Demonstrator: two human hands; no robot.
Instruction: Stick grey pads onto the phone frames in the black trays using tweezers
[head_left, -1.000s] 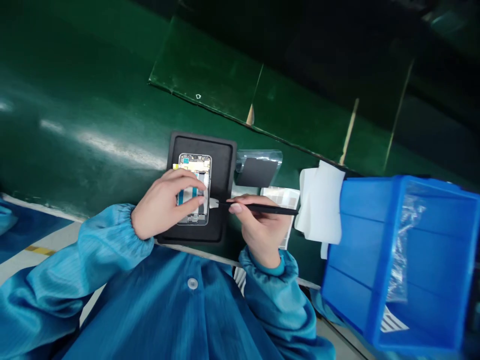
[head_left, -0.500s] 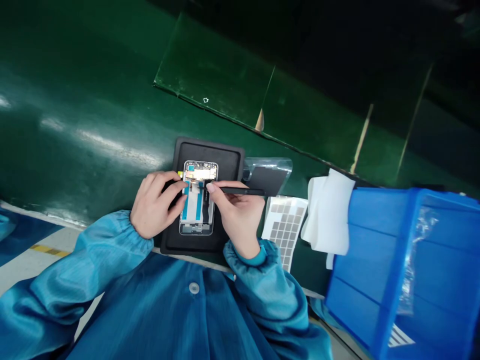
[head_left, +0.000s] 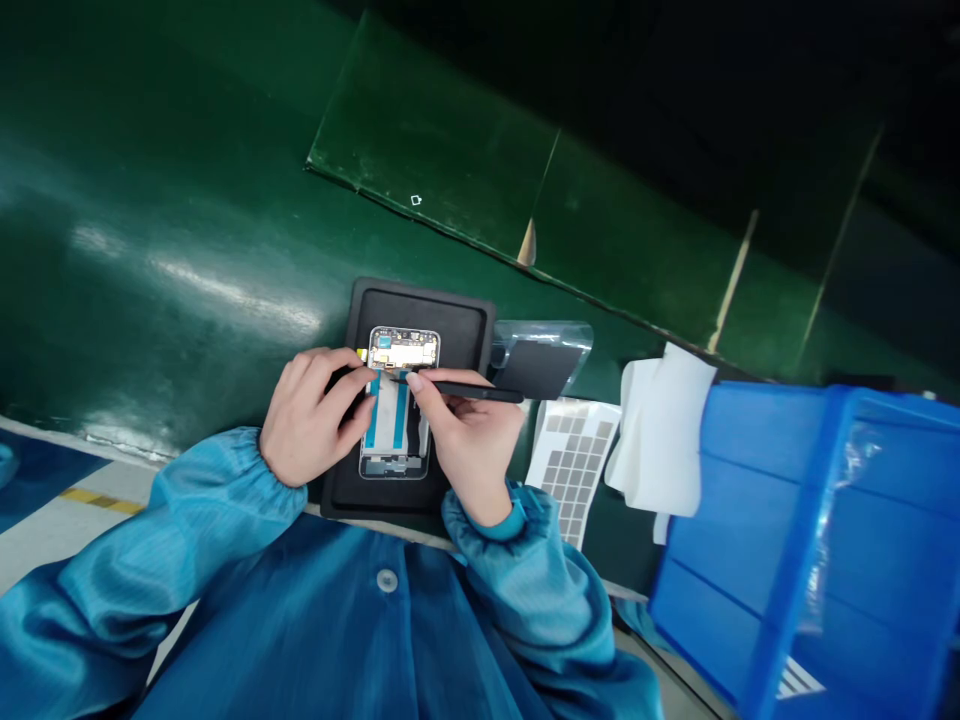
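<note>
A smartphone in its open frame (head_left: 394, 440) lies on a black rubber work mat (head_left: 461, 330), showing a gold-and-green circuit board at the far end and blue strips along a pale middle section. My left hand (head_left: 315, 415) grips the phone's near left side, with its fingers across the edge. My right hand (head_left: 465, 430) holds a slim black spudger (head_left: 480, 391), and its tip rests on the phone just below the circuit board. The tip itself is partly hidden by my fingers.
A sheet of grey labels (head_left: 571, 465) and a clear bag with a dark pad (head_left: 540, 360) lie right of the mat. Further right are a folded white cloth (head_left: 660, 435) and a blue plastic bin (head_left: 795, 540) holding clear plastic. The green bench (head_left: 187, 230) runs beneath everything.
My right hand has moved from beside the phone onto its upper middle, bringing the spudger tip over it. The white piece at the tip earlier no longer shows. The whole view has shifted slightly.
</note>
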